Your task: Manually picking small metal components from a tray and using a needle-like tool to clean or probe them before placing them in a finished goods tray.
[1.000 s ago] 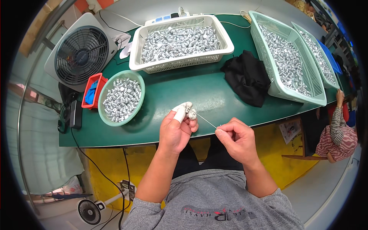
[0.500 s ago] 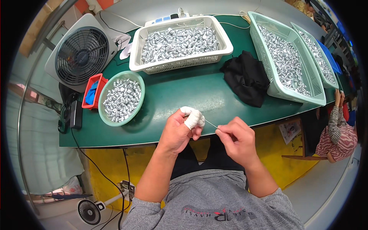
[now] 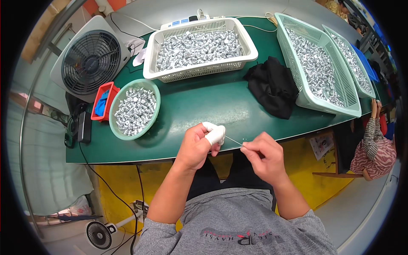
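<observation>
My left hand (image 3: 193,149) is held over the near edge of the green table, its thumb and at least one finger covered in white wrapping (image 3: 216,135). Those covered tips are pressed together. From between them a thin pale strand (image 3: 233,140) runs taut to my right hand (image 3: 268,156), where thumb and forefinger pinch its other end. Whether it is thread or fine wire is not clear. Left of my hands stands a round green bowl (image 3: 158,111) of small silver metal parts (image 3: 135,109).
A white basket (image 3: 199,73) of metal parts is at the back, two pale green baskets (image 3: 316,104) at the right. Black cloth (image 3: 273,87), a red bin (image 3: 111,94) and a box fan (image 3: 91,61) share the table. Another person (image 3: 374,148) sits far right.
My left thumb has turned slightly and its tip sits a little to the right. The strand has dropped slightly with my right fingertips. Nothing on the table has moved.
</observation>
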The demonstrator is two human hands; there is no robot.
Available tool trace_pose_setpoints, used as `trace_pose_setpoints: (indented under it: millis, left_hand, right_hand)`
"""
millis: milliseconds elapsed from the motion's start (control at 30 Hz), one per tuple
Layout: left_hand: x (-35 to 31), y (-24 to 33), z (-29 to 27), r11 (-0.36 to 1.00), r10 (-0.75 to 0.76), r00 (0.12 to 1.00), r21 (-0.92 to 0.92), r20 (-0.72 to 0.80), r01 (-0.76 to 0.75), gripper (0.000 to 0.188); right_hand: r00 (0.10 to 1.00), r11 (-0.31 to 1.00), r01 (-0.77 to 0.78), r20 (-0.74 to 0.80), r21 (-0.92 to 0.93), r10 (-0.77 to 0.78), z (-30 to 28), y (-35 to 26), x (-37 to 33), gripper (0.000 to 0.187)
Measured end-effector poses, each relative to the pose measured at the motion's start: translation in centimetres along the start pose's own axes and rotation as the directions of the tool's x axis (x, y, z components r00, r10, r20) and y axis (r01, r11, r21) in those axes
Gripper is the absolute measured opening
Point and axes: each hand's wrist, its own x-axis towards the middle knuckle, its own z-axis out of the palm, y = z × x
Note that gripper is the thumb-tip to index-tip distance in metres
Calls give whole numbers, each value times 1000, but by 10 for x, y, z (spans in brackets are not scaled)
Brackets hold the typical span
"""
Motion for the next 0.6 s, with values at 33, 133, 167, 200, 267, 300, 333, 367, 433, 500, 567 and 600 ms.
trace_pose_setpoints:
  millis: [33, 133, 167, 200, 267, 300, 333, 367, 433, 500, 567, 600]
  left_hand:
    - [0, 2, 3, 999, -43, 998, -6, -45, 42, 14]
    - [1, -2, -2, 995, -57, 996, -83, -69, 51, 15]
    - [1, -2, -5, 988, -27, 998, -152, -51, 19, 15]
    - [0, -3, -8, 975, 4, 999, -220, -36, -12, 16]
    - [0, -4, -11, 948, 61, 998, -311, -33, -68, 17]
    - [2, -1, -10, 909, 116, 993, -399, -26, -116, 19]
    - [2, 0, -10, 860, 171, 985, -484, -24, -161, 21]
    - [3, 0, -10, 861, 169, 985, -483, -24, -159, 21]
    - [3, 0, -9, 842, 128, 991, -524, -32, -126, 25]
    - [3, 0, -9, 834, 107, 994, -541, -39, -111, 27]
    - [2, -4, -12, 816, 105, 994, -569, -30, -103, 28]
    - [2, -6, -13, 806, 104, 994, -583, -26, -99, 28]
  right_hand:
    - [975, 952, 213, -6, -219, -220, 1, 0, 0, 8]
    - [929, 852, 345, 13, -394, -371, -3, -3, -3, 6]
    - [950, 886, 289, -7, -362, -313, -6, -5, -4, 6]
    - [967, 916, 231, -25, -328, -253, -10, -5, -6, 6]
    - [984, 956, 164, -30, -243, -177, -16, -1, -7, 6]
    - [994, 983, 92, -36, -162, -99, -20, 1, -9, 6]
    - [999, 997, 17, -36, -78, -20, -20, -1, -8, 7]
    - [999, 997, 16, -37, -77, -19, -19, -2, -9, 7]
    - [999, 997, 15, -40, -73, -18, -13, -8, -10, 6]
    - [999, 998, 15, -41, -65, -18, -6, -15, -10, 5]
    - [998, 992, 45, -36, -121, -50, 1, -23, -8, 5]
    - [997, 987, 60, -33, -150, -66, 4, -25, -7, 5]
